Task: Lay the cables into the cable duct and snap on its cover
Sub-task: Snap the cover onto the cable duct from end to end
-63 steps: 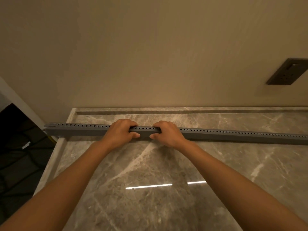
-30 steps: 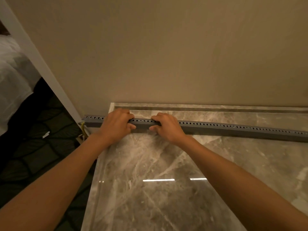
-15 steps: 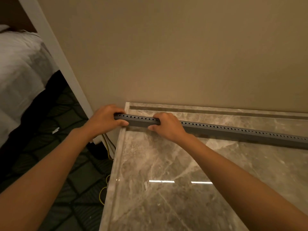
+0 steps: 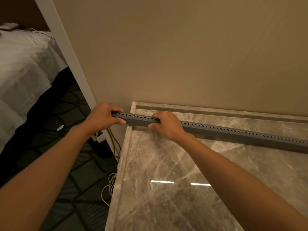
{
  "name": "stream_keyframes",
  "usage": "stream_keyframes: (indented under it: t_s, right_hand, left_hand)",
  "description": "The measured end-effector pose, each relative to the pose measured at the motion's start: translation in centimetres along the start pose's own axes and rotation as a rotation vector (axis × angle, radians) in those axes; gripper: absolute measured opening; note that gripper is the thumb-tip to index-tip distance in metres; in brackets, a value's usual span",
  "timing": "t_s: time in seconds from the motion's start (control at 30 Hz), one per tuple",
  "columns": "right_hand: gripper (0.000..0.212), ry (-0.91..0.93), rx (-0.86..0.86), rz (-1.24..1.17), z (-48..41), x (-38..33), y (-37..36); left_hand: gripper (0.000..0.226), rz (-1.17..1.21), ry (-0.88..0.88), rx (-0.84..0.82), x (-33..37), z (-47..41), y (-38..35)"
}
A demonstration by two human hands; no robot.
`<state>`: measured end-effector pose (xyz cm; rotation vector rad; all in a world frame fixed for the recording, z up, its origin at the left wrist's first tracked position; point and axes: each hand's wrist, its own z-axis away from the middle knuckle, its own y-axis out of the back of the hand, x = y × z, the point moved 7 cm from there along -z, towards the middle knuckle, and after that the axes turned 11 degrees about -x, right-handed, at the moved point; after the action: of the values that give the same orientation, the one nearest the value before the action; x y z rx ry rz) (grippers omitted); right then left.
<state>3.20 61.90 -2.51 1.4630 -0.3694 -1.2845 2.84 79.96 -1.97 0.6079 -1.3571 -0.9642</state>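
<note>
The cover-pressing step seems in hand. The left hand [image 4: 103,116] grips the end of the long grey perforated plastic cable duct [image 4: 233,132], fingers [image 4: 116,108] curled over its top and thumb on the front. The right hand [image 4: 166,125], just beside it, clasps the duct the same way. The duct runs rightward from the fingers along the polished grey marble top [image 4: 166,172]. Thin yellow cables [image 4: 113,144] hang below the left fingers (whether any lie inside is hidden). The next move likely calls for a firm, even squeeze.

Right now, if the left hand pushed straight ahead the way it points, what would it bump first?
Probably the plain beige wall just beyond the left hand; the gap is hard to judge.
</note>
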Motion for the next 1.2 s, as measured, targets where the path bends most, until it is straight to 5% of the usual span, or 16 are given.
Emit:
stream_keyframes:
  t_s: [0.3, 0.47, 0.67, 1.03, 1.2]
  right_hand:
    - [0.042, -0.009, -0.029, 0.014, 0.1, 0.0, 0.1]
    - [0.040, -0.010, -0.077, -0.039, 0.1, 0.2, -0.1]
    - [0.047, -0.082, -0.187, 0.022, -0.6, 1.1, -0.4]
    - [0.033, 0.052, 0.071, 0.245, 2.3, 3.6, 1.2]
    - [0.023, 0.060, 0.010, 0.247, 1.6, 3.1, 1.6]
  left_hand:
    - [0.034, -0.049, -0.004, 0.010, 0.2, 0.0, 0.1]
    - [0.037, -0.362, -0.114, -0.010, 2.2, 0.6, -0.9]
    - [0.036, -0.445, -0.206, -0.016, 5.6, 0.7, -3.7]
    - [0.026, -0.377, -0.094, -0.351, 5.2, -2.5, -4.0]
    - [0.036, -0.598, -0.224, -0.156, 7.4, -1.9, -5.1]
